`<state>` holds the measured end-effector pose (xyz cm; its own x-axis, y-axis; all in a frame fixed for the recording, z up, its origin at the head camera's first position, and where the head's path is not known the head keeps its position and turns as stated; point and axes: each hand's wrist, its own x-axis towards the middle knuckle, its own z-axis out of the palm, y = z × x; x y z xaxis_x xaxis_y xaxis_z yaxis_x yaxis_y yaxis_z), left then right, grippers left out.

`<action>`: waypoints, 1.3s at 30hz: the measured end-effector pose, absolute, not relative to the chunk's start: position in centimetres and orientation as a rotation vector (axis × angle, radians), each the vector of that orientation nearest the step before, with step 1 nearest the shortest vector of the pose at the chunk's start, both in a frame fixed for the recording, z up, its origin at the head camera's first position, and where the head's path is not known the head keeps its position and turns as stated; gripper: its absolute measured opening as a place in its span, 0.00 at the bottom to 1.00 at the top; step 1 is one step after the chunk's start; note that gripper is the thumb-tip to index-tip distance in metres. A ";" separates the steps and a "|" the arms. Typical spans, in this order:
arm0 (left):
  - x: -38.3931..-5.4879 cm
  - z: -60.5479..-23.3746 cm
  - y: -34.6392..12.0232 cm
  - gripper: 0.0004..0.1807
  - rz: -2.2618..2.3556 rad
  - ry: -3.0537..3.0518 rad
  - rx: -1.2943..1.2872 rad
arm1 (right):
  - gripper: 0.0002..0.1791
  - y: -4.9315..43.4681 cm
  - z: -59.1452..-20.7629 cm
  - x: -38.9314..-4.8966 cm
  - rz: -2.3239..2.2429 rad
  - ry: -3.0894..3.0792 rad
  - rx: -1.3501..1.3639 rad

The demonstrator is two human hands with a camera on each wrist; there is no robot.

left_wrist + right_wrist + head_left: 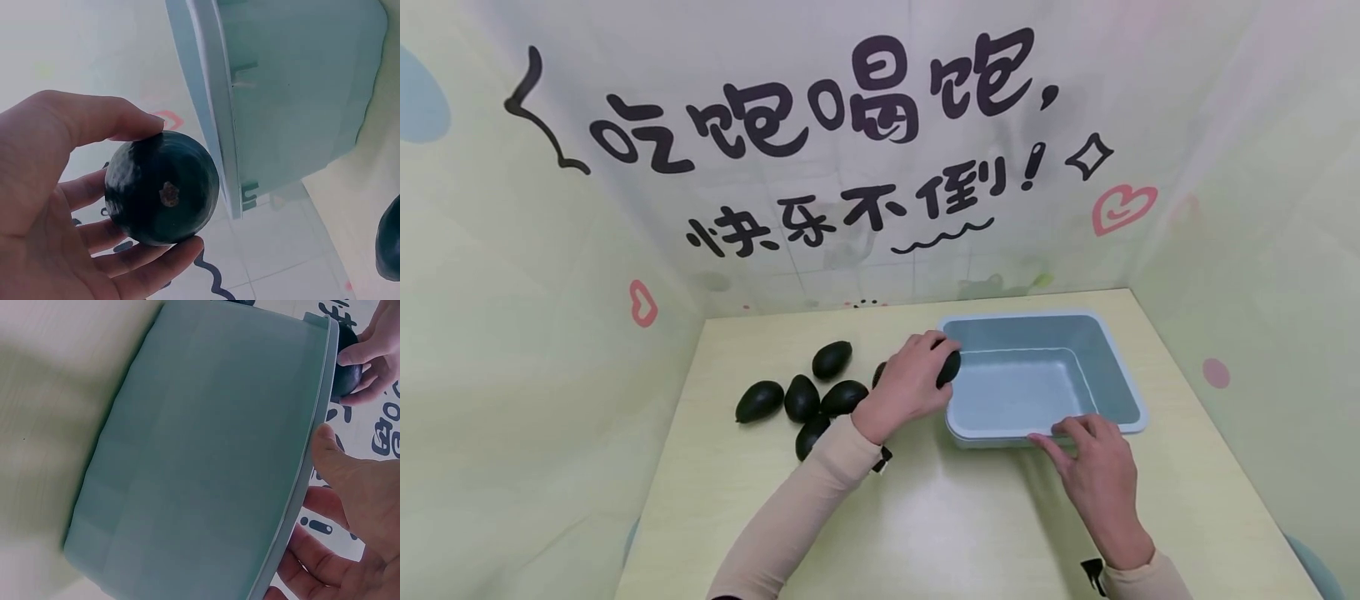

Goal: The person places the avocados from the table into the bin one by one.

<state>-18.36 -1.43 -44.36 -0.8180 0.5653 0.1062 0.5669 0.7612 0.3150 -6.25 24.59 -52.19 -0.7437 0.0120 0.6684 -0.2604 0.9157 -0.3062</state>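
My left hand (pixel 906 383) grips a dark green avocado (pixel 950 369) at the left rim of a light blue plastic basin (pixel 1030 333). In the left wrist view, thumb and fingers wrap round the avocado (pixel 162 187), its stem scar facing the camera, beside the basin's outer wall (pixel 300 94). My right hand (pixel 1097 467) pinches the basin's front rim near its right corner. From the right wrist, the thumb (pixel 328 447) shows on the outside of the rim, while the other fingers reach over to the inner side.
Several more avocados (pixel 802 398) lie loosely grouped on the pale wooden table (pixel 925 517) left of the basin. One avocado (pixel 878 374) is partly hidden behind my left hand. A printed cloth backdrop (pixel 850 275) closes off the table's back and sides.
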 end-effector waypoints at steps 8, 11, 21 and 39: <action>-18.4 -44.3 -0.2 0.29 -0.402 -2.951 -1.028 | 0.46 24.5 -52.3 -6.3 0.515 -2.366 0.168; -18.3 -44.4 0.1 0.28 -0.366 -2.935 -1.055 | 0.46 24.5 -52.4 -6.3 0.517 -2.372 0.167; -18.6 -44.2 1.3 0.26 -0.235 -2.871 -1.179 | 0.45 24.5 -52.3 -6.2 0.509 -2.383 0.175; -18.6 -44.1 3.0 0.26 -0.053 -2.832 -1.316 | 0.46 24.8 -52.3 -6.2 0.510 -2.392 0.172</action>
